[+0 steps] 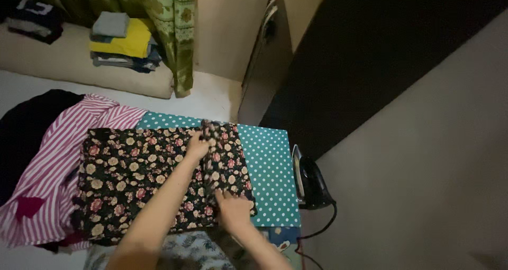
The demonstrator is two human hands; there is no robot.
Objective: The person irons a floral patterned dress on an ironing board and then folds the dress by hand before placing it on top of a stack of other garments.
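1. While the floral cloth lies flat on the dotted board, our left hand pinches its raised fold's far end.
2. Our right hand presses the near end, fingers flat; the fold runs near-to-far between them.

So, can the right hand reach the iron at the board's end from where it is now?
Probably yes. The right hand rests on the floral cloth, and only bare polka-dot board cover lies between it and the black iron standing at the edge.
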